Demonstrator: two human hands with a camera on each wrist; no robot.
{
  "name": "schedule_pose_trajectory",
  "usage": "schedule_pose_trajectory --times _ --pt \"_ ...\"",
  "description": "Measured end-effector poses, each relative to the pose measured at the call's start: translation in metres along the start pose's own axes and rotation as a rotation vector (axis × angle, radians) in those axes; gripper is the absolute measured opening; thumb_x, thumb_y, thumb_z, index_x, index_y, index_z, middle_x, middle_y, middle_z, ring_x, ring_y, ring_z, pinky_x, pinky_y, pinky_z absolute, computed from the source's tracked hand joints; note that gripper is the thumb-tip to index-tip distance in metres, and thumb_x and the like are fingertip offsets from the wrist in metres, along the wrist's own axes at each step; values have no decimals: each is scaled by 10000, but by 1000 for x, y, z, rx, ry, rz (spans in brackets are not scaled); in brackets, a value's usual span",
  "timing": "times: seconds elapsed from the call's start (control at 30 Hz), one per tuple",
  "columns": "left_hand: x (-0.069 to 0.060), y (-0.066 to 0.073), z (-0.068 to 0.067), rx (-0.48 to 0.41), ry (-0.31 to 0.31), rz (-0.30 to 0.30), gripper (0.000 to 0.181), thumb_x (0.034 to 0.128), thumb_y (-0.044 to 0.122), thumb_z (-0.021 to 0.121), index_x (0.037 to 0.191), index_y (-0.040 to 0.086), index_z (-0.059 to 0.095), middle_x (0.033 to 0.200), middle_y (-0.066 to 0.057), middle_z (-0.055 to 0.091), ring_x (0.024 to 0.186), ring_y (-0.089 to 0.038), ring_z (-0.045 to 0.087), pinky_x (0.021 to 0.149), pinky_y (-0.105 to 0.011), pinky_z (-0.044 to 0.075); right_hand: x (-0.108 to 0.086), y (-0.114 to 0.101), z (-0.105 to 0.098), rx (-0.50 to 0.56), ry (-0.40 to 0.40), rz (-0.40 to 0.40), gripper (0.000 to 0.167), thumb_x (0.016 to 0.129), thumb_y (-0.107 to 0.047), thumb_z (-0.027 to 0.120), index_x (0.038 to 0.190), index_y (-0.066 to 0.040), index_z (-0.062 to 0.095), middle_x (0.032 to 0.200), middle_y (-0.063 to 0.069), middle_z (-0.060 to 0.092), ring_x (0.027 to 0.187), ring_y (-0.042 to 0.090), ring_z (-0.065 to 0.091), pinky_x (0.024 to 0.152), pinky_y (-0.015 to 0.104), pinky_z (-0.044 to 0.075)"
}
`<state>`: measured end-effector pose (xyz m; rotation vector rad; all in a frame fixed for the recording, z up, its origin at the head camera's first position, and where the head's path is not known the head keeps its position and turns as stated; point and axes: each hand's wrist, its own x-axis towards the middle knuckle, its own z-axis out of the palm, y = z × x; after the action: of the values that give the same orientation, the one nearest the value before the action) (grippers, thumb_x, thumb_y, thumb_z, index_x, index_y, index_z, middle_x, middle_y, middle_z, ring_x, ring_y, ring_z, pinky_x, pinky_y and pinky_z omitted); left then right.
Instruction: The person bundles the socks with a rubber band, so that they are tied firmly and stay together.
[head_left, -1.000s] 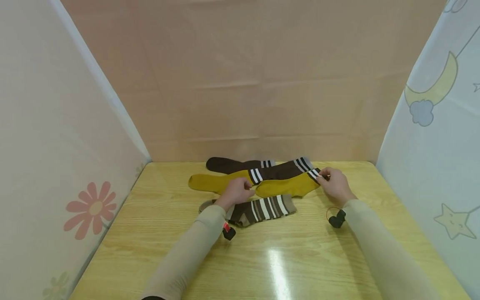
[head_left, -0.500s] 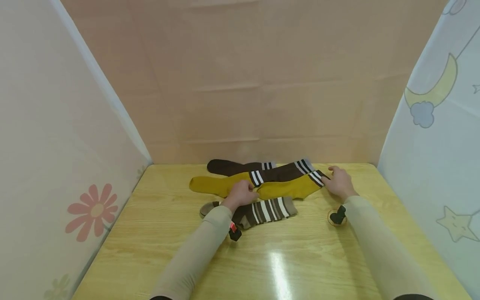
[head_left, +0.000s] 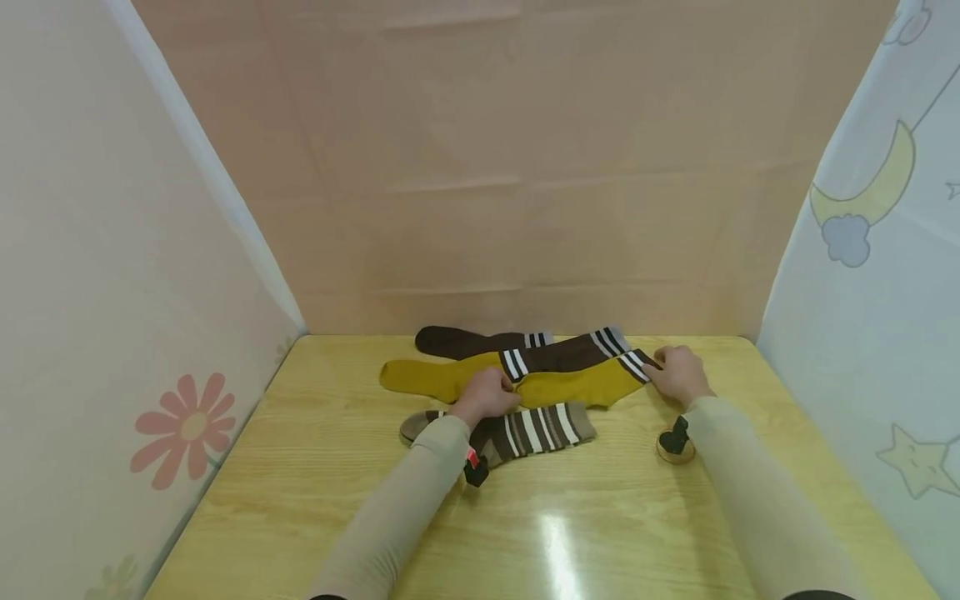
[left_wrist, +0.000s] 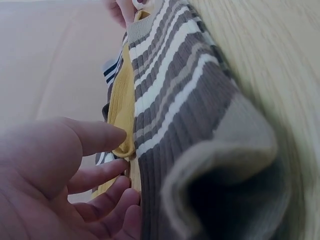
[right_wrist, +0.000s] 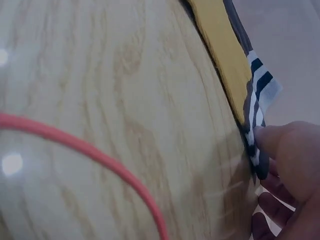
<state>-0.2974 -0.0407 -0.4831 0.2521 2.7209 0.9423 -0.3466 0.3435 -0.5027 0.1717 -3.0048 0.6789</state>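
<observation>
The R hand [head_left: 678, 375] pinches the striped cuff of the R yellow sock [head_left: 573, 387], thumb on top & fingers curled behind it; R wrist cam shows the cuff's end btwn them. The L hand [head_left: 487, 397] is at that sock's other end: in the L wrist view its thumb touches the toe, w/ the fingers just beside it, bent. Can't tell whether they're clamped on it.

The R yellow sock lies flat on the table [head_left: 315, 500], near the back edge, stretched out btwn both hands, toe L, cuff R, heel bulging toward the person. Cuff is dark w/ white stripes.

Just beyond the L hand is the L yellow sock [head_left: 431, 379], same cuff, toe also L. Behind the yellows: R brown sock [head_left: 566, 354], its grey cuff w/ black stripes just behind the held cuff, & L brown sock [head_left: 468, 342], farthest back, by the peach backdrop [head_left: 480, 183]. In front: striped sock [head_left: 540, 431] in brown/white/tan, partly hidden by the L wrist; can't tell if it's one or a pair.

A black wrist cam [head_left: 678, 437] hangs under the R sleeve [head_left: 757, 500]; a red cord [right_wrist: 112, 162] curves across that cam's view.
</observation>
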Motion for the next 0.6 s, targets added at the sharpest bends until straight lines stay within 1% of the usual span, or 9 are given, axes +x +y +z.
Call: schedule_pose_trajectory --times 0.1,0.17,0.27,0.33,0.37,0.5,0.6 --pt "2 -1 2 17 18 10 291 939 219 749 715 137 582 636 38 384 578 -146 353 562 -294 310 3 -2 1 -3 -2 2 466 1017 -212 641 1254 189 617 1210 391 625 1155 584 545 1015 691 420" --pt "4 -1 3 22 23 16 323 936 205 756 687 137 562 622 34 386 567 -149 352 554 -296 308 6 -3 2 5 -11 10 431 1012 -197 639 1231 174 632 1189 371 642 1124 562 579 989 672 456" --pt "4 3 2 34 20 21 462 943 189 751 584 152 464 550 42 303 501 -138 270 509 -288 253 11 -4 2 16 -40 27 394 1017 -177 625 1213 164 635 1181 353 656 1086 528 618 957 644 494" --pt "5 4 3 46 12 13 540 951 185 742 537 158 397 518 47 245 475 -131 206 490 -283 213 13 -5 1 27 -68 44 387 1024 -167 609 1223 164 624 1193 351 651 1080 514 623 951 630 501" --pt "5 5 3 58 15 10 558 951 189 744 521 164 389 506 54 237 463 -123 195 481 -277 206 13 -6 1 33 -81 52 387 1026 -160 601 1231 167 616 1204 354 646 1086 514 621 956 629 500" --pt "6 7 6 100 12 -16 601 957 203 753 479 163 391 477 54 243 442 -121 202 474 -268 232 13 -7 2 56 -117 84 392 1029 -157 578 1247 168 603 1231 355 634 1102 505 616 978 620 492" --pt "6 9 7 128 13 -26 626 963 206 761 455 165 396 455 56 250 427 -121 231 476 -263 272 14 -6 4 64 -125 87 379 1028 -154 570 1232 162 617 1212 343 649 1088 492 626 978 612 496"
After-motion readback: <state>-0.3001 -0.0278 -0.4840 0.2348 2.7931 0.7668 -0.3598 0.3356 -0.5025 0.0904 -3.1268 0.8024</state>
